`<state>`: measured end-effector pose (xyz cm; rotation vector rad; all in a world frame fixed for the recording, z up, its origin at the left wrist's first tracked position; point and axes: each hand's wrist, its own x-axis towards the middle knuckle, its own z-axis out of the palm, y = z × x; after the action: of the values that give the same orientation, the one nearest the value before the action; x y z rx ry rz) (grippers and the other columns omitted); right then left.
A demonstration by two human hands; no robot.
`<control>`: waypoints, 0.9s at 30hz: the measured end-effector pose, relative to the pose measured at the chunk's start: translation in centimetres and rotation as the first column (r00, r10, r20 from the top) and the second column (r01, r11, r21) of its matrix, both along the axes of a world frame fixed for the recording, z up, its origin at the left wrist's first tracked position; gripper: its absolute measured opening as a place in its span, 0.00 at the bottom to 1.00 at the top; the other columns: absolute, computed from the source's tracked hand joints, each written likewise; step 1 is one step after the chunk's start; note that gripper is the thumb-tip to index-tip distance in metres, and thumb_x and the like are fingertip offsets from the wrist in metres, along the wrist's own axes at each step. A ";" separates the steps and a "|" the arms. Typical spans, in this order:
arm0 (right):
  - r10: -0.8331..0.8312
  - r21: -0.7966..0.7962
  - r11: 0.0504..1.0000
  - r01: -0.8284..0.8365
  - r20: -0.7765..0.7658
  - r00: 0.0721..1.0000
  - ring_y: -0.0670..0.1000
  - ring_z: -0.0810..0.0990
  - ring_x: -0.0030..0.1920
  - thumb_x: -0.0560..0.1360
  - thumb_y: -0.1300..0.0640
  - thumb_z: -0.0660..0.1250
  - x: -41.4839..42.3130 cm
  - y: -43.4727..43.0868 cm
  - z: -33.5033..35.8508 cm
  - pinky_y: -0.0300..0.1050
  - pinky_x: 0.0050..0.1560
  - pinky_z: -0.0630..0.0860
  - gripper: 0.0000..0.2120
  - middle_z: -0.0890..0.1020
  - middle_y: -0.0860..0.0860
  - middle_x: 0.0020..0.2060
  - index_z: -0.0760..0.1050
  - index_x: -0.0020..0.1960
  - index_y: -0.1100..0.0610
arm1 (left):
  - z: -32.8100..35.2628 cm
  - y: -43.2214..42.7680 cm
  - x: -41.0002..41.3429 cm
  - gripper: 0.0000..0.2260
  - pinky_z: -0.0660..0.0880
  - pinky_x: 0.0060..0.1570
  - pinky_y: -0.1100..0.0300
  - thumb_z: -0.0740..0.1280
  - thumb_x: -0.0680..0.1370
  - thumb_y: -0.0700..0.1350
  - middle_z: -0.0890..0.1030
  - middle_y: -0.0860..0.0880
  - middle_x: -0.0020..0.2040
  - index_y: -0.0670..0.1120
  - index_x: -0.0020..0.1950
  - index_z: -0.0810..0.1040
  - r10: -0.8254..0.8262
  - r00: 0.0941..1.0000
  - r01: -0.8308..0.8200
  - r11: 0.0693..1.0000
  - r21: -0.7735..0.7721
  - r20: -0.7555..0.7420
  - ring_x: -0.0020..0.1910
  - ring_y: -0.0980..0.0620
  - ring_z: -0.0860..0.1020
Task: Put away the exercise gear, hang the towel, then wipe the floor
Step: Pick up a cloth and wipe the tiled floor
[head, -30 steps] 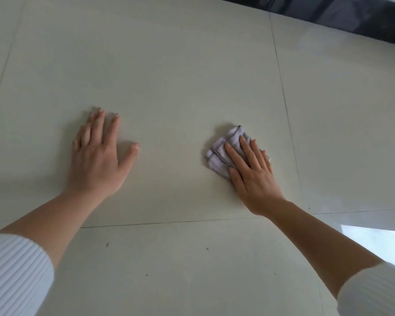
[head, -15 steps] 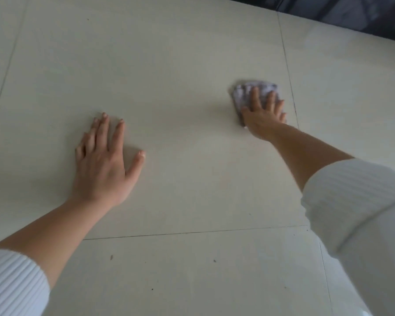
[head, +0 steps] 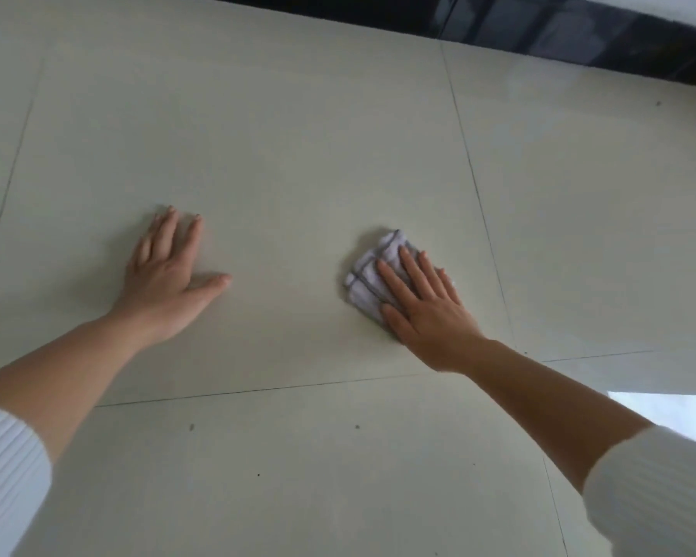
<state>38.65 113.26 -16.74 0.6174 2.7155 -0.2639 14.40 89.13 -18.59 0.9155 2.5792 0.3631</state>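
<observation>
The right hand [head: 426, 311] presses flat on the cloth [head: 372, 271], fingers straight and slightly spread; nothing is pinched. The cloth, a folded grey wad, lies on the floor [head: 298, 134]. The left hand [head: 165, 283], well left of the cloth, rests flat on the tile with its thumb out, apparently as a brace. Both forearms reach forward. Wiping appears to be under way. No gear or towel is in view, so those steps cannot be checked. Specks [head: 191, 426] nearer the person than the cloth are not yet wiped.
</observation>
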 end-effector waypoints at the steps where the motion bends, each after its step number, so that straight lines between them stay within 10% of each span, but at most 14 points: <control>1: -0.169 0.008 0.986 0.169 0.007 0.986 0.54 0.35 0.76 0.81 0.40 0.42 1.1 1.2 0.0 0.53 0.75 0.38 0.28 0.36 0.51 0.77 0.36 0.77 0.42 | 0.2 -0.3 0.0 0.41 0.42 0.73 0.55 0.54 0.68 0.63 0.42 0.49 0.78 0.50 0.78 0.48 -0.002 1.000 0.002 1.000 0.019 0.024 0.76 0.53 0.39; 8: -0.705 -0.044 0.702 0.710 0.099 0.703 0.61 0.35 0.76 0.81 0.42 0.44 -2.2 0.4 0.1 0.62 0.73 0.37 0.29 0.37 0.56 0.77 0.37 0.78 0.44 | 1.0 -3.6 1.1 0.31 0.42 0.74 0.58 0.60 0.80 0.50 0.46 0.47 0.78 0.43 0.77 0.50 -0.107 0.994 0.105 0.993 0.052 0.035 0.77 0.52 0.43; 16: -0.267 -0.142 0.955 0.260 -0.027 0.963 0.63 0.33 0.75 0.81 0.42 0.45 -7.6 -14.8 0.3 0.62 0.71 0.33 0.27 0.36 0.56 0.77 0.39 0.77 0.43 | 2.0 -8.5 2.4 0.30 0.39 0.71 0.65 0.59 0.80 0.48 0.44 0.51 0.78 0.44 0.77 0.47 -0.202 0.978 0.202 0.979 0.016 0.053 0.75 0.57 0.41; 24: 0.208 -0.088 0.971 -0.220 -0.130 0.969 0.59 0.45 0.77 0.79 0.40 0.48 -2.0 -16.5 -0.1 0.54 0.74 0.39 0.26 0.51 0.52 0.78 0.54 0.76 0.40 | 2.8 -10.9 4.2 0.32 0.40 0.73 0.61 0.58 0.81 0.50 0.41 0.48 0.78 0.42 0.77 0.44 -0.159 0.981 0.168 0.983 -0.080 0.107 0.76 0.52 0.39; 27: 0.106 -0.016 0.994 -0.107 -0.079 0.991 0.57 0.48 0.78 0.75 0.35 0.42 0.8 -12.5 0.0 0.54 0.75 0.47 0.30 0.51 0.52 0.78 0.51 0.76 0.39 | 2.9 -11.3 4.6 0.33 0.39 0.73 0.61 0.57 0.81 0.52 0.38 0.49 0.77 0.43 0.77 0.41 -0.154 0.981 0.168 0.979 -0.117 0.119 0.76 0.52 0.38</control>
<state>39.45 100.78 -16.74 0.4634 2.8058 -0.2940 18.99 77.82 -15.68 1.0214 2.3788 0.1962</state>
